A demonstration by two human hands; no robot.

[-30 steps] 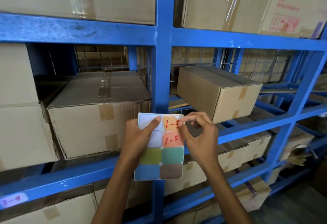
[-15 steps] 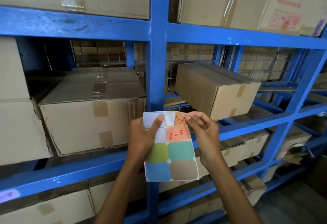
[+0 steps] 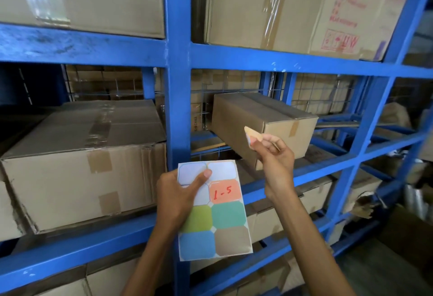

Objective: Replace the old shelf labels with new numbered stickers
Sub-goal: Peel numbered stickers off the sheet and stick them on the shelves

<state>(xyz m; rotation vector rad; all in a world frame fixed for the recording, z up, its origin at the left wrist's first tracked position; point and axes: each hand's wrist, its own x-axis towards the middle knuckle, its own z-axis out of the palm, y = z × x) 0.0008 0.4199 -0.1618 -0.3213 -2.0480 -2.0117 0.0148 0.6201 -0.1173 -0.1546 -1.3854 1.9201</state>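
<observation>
With the orange sticker (image 3: pixel 251 135) pinched by its edge in the right hand (image 3: pixel 274 155), up right of the sheet (image 3: pixel 229 216) the left hand (image 3: pixel 178 192) grips, I'd keep it uncurled and press it flat onto the blue beam (image 3: pixel 328 170).

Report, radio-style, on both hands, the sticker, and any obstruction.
Left hand grips the multicoloured paper sticker sheet. Right hand pinches a peeled orange sticker, clear of the sheet. Nothing blocks the blue metal shelf beam.

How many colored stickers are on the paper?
5: orange 1-5 sticker on the right, green sticker and teal sticker below it, blue sticker and brown sticker at the bottom. None looks hidden.
</observation>
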